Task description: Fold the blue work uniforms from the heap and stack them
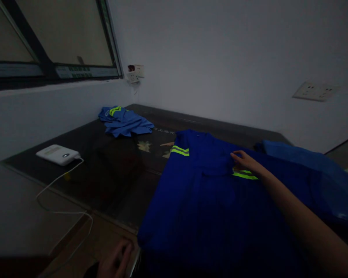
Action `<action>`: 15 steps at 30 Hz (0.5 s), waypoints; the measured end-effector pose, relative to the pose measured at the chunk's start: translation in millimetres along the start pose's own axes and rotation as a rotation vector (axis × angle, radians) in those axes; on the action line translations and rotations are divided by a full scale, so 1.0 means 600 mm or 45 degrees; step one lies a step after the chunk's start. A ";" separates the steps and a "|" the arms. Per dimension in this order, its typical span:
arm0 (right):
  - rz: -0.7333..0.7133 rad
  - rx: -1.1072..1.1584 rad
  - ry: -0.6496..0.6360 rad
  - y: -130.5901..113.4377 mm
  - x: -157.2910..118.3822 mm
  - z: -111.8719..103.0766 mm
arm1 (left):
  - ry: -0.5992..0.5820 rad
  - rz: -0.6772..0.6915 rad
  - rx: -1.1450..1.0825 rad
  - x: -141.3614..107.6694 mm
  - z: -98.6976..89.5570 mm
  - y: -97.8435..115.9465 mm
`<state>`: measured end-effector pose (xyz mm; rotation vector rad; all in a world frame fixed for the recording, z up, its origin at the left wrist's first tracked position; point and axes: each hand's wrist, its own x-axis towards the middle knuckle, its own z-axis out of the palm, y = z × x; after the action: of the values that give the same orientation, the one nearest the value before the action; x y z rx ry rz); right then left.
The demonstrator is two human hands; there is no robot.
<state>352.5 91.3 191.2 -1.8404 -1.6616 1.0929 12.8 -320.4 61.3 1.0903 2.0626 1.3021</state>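
A dark blue work jacket (pixel 174 208) with yellow-green reflective stripes lies spread out over the table in front of me, collar toward the wall. My right hand (pixel 243 162) reaches across it from the right. Its bent fingers are closed on the cloth beside one of the stripes. Low in the view, my left hand (pixel 116 260) is curled near the jacket's lower left edge, just off the table's front edge. It is in deep shadow, and what it holds, if anything, cannot be made out.
A crumpled lighter blue garment (pixel 127 121) lies at the back left of the dark table (pixel 104 177). A white device (pixel 58 154) with a trailing cable (pixel 59 175) sits near the left edge. Blue plastic-like material (pixel 307 158) lies at the right. Wall sockets (pixel 314 91) are above.
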 end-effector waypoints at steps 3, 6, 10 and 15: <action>0.011 0.001 -0.184 -0.002 -0.020 0.002 | 0.127 0.117 -0.012 0.047 -0.023 0.076; -0.096 -0.084 -0.228 0.002 -0.045 0.008 | 0.023 0.401 -0.114 0.136 -0.020 0.207; -0.248 -0.114 -0.172 0.018 -0.062 0.020 | -0.323 0.749 -0.200 0.318 0.054 0.346; -0.296 -0.037 -0.035 0.031 -0.068 0.030 | -0.218 0.769 0.263 0.571 0.197 0.324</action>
<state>351.2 45.2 177.5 -1.6059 -1.8621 1.0035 -26.2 67.3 192.3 1.9531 1.8328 1.2035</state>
